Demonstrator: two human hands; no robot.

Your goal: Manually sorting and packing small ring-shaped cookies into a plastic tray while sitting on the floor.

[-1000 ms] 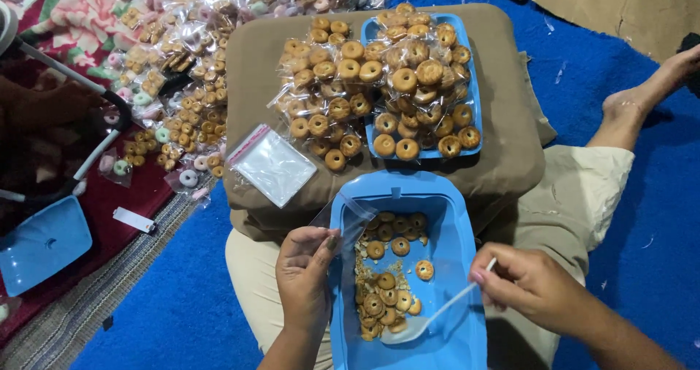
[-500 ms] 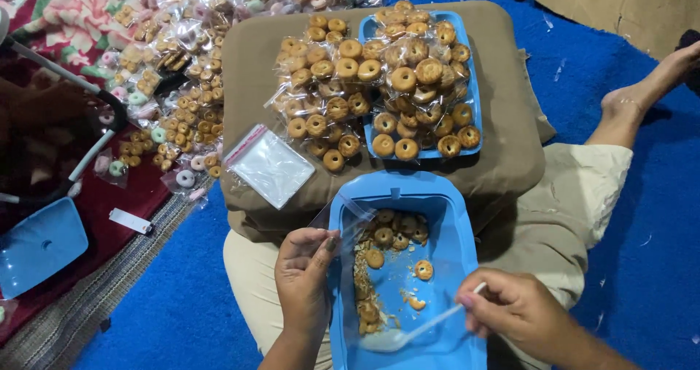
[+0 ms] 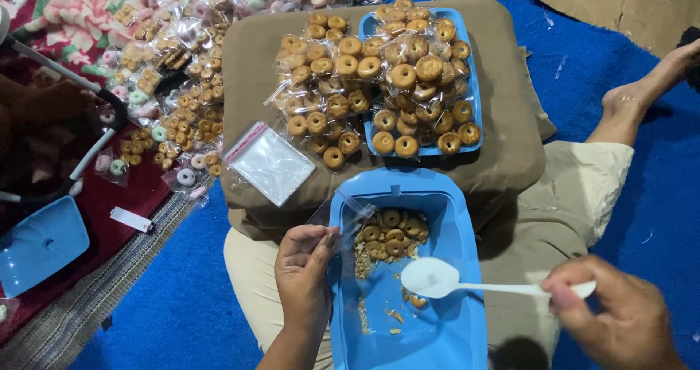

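Note:
My left hand [image 3: 306, 279] pinches a small clear plastic bag [image 3: 343, 217] open at the left rim of a blue plastic tub [image 3: 467, 290] on my lap. Small brown ring cookies [image 3: 390, 235] and crumbs lie at the tub's far end. My right hand [image 3: 616, 319] grips the handle of a white plastic spoon [image 3: 437, 277], whose bowl hovers over the tub's middle. A loose cookie [image 3: 417, 301] lies just under the spoon.
A brown cushion [image 3: 510, 144] ahead carries a blue tray [image 3: 474, 93] heaped with bagged cookies, more bags [image 3: 328, 86] beside it, and a stack of unused clear bags [image 3: 270, 164]. Many filled bags [image 3: 168, 115] cover the mat at left. A blue lid [image 3: 40, 242] lies lower left. A bare foot [image 3: 642, 96] rests at right.
The spoon has swung from low in the tub to level over its middle. The cookies now sit bunched at the tub's far end. My left hand still holds the bag.

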